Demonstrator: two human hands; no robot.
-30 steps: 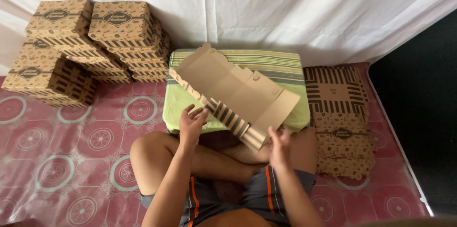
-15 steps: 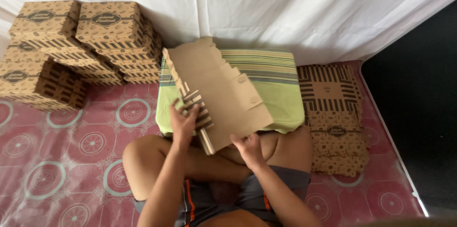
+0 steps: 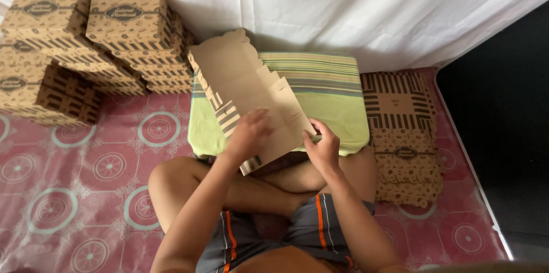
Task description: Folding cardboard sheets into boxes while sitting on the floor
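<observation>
Brown patterned boxes [image 3: 86, 44] stacked far left, unfolded box blank [image 3: 251, 95] centre, flat blanks [image 3: 403, 135] piled right

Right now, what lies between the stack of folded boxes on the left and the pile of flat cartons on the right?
In the head view, the green striped cushion lies between the folded boxes and flat cartons, with the unfolded carton held over it by the left hand and right hand.
</observation>
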